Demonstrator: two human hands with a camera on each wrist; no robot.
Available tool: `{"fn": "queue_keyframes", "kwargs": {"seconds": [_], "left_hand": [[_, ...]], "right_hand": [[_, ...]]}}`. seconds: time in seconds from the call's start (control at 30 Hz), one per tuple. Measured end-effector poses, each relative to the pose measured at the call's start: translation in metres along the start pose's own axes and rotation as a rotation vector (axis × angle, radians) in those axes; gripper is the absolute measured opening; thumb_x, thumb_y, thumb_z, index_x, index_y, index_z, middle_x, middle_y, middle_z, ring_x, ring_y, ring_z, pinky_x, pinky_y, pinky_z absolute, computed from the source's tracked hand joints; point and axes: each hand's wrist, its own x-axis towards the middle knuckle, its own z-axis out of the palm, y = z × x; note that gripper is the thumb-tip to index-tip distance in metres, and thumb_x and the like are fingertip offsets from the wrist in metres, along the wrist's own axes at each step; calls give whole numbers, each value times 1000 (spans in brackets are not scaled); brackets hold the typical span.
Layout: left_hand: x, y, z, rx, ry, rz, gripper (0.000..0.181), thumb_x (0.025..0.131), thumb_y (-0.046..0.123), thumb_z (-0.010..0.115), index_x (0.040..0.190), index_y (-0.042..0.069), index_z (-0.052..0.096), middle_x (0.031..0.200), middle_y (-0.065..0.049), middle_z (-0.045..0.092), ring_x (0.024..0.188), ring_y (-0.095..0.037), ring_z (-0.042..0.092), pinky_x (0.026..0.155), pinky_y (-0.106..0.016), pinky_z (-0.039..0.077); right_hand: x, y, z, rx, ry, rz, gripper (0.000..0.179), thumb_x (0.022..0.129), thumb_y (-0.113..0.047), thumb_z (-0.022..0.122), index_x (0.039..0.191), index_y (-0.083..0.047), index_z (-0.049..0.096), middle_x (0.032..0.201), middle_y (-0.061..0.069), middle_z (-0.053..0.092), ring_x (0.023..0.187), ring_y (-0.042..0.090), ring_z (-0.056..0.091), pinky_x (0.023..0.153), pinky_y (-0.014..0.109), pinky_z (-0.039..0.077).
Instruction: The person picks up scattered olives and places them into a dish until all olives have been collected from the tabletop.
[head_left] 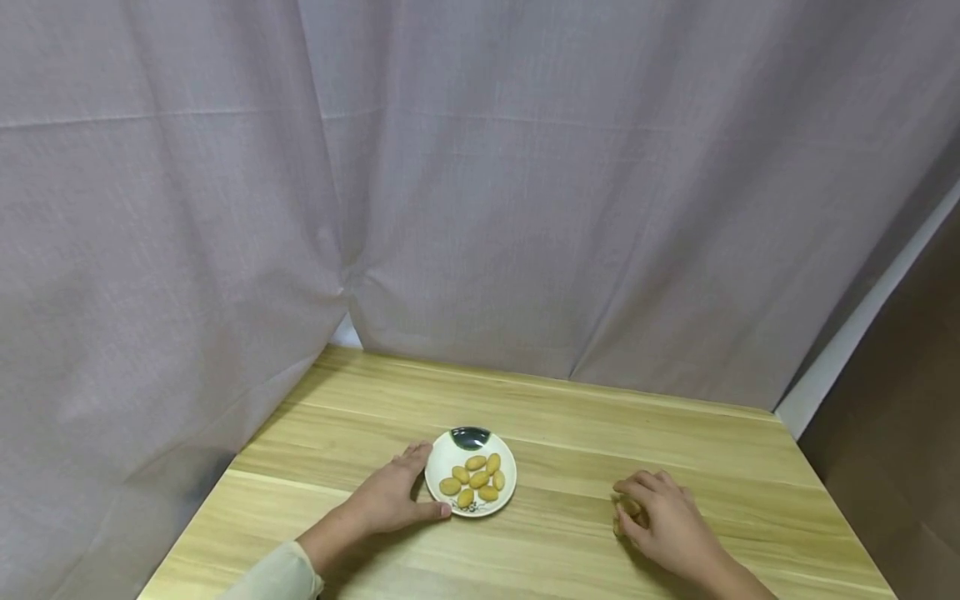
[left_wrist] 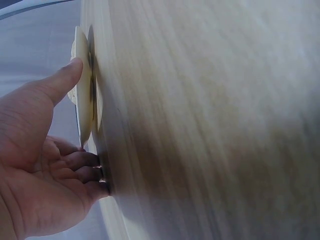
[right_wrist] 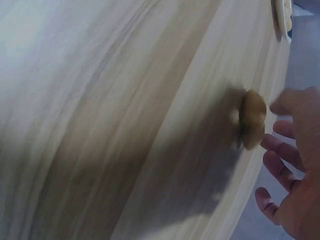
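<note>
A small round white plate (head_left: 504, 446) with a dark green patch stands on the wooden table. Several small oval yellow-brown pieces (head_left: 479, 480) lie on it. My left hand (head_left: 388, 498) holds the plate at its left side, thumb on the near rim and fingers along the far left edge. In the left wrist view, the thumb (left_wrist: 70, 75) rests on the rim. To the right, my right hand (head_left: 666, 521) is over a small group of similar pieces (right_wrist: 253, 120) on the table. Its fingers are loosely bent, with a narrow gap between the thumb and the pieces in the right wrist view.
The wooden tabletop (head_left: 555, 550) spreads around the plate and both hands. A grey curtain (head_left: 480, 208) hangs behind its far edge and along the left. A brown panel or cloth (head_left: 900, 433) borders the right side.
</note>
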Motion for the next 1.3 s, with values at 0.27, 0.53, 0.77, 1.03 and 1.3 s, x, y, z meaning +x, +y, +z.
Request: {"fn": "queue_keyframes", "kwargs": {"seconds": [0.27, 0.53, 0.77, 1.03, 1.3], "left_hand": [[1, -1, 0, 7, 0, -5, 119, 86, 59, 90, 169, -5, 35, 174, -29, 41, 162, -54, 38, 132, -71, 35], [0, 0, 0, 0, -2, 2, 117, 87, 58, 91, 169, -5, 36, 173, -30, 41, 162, -54, 38, 131, -72, 35], [1, -1, 1, -5, 1, 6, 117, 87, 57, 91, 169, -5, 36, 173, -30, 42, 162, -53, 38, 132, -70, 34], [2, -3, 2, -1, 0, -2, 118, 86, 59, 90, 170, -4, 35, 173, -30, 41, 163, -53, 37, 132, -70, 34], [1, -2, 1, -3, 0, -7, 119, 86, 58, 91, 170, -5, 35, 174, -30, 40, 163, -52, 37, 133, -70, 34]], "right_hand": [[-3, 10, 0, -14, -115, 58, 31, 90, -12, 89, 120, -18, 82, 115, -5, 77, 100, 15, 62, 74, 44, 55], [-3, 15, 5, -52, -95, 39, 30, 88, -15, 93, 116, -18, 82, 112, -7, 76, 98, 14, 62, 72, 42, 56], [4, 15, 3, -52, 16, -9, 31, 86, -13, 95, 114, -13, 82, 110, -4, 77, 97, 16, 63, 71, 42, 55], [16, 3, 1, -19, 69, -46, 32, 85, -15, 96, 114, -15, 83, 109, -7, 77, 94, 12, 60, 73, 37, 51], [29, -21, 3, 27, 68, -77, 35, 84, -13, 96, 116, -15, 82, 109, -10, 75, 94, 6, 55, 81, 39, 52]]}}
